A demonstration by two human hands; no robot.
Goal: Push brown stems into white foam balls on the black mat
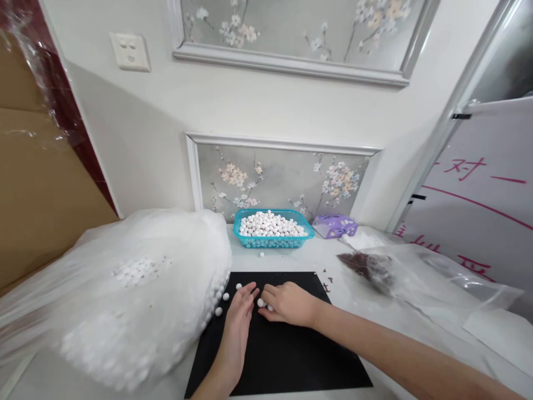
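My right hand [290, 304] is over the black mat [303, 355], its fingers closed around small white balls [261, 303]; two of them show at the fingertips. Close beside it, my left hand [240, 314] stands on edge with fingers stretched out and no object visible in it. Three loose white balls [226, 296] lie on the mat to the left of that hand. Behind the mat, a blue plastic basket [272, 242] is heaped with similar white balls, and a single ball [262, 254] rests on the table in front of it.
A large clear bag of white balls [137, 300] bulges along the left side. To the right lie a plastic bag with small brown pieces [370, 266] and a few loose brown bits [327, 287]. A purple tissue pack [335, 226] sits against the wall by the basket.
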